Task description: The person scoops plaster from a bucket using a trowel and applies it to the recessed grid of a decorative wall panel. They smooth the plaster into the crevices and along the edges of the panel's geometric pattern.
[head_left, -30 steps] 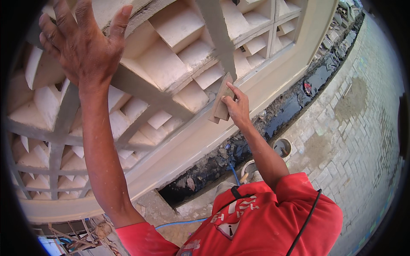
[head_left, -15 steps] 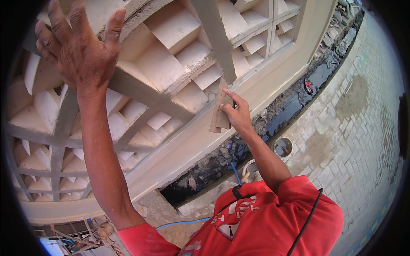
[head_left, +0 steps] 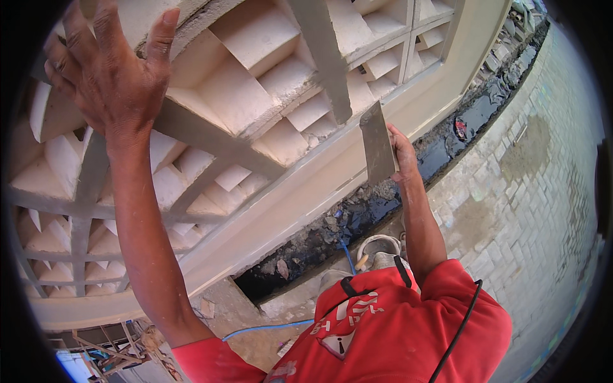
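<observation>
High on the left, my left hand [head_left: 115, 80] is spread open against the pale ventilation-block wall [head_left: 249, 102], its fingertips partly cut off by the dark rim of the view. My right hand [head_left: 404, 154] is closed around a plastering trowel [head_left: 378, 145], whose flat grey blade stands on edge toward the wall; its handle is mostly hidden. The blade appears apart from the wall. Just beyond its upper tip ends a band of grey mortar [head_left: 324, 60]. More smooth grey bands [head_left: 198, 127] cross between the block openings.
Below the wall's cream ledge [head_left: 255, 236] runs an open drain [head_left: 306, 246] with dark water and debris. Grey paving [head_left: 549, 210] lies to the right. A bucket [head_left: 379, 245] stands by the drain near my body, and a blue hose [head_left: 268, 328] crosses the ground.
My right hand has drawn the trowel back to the right, away from the mortar band, and turned it so its broad face shows. My left hand has shifted slightly left.
</observation>
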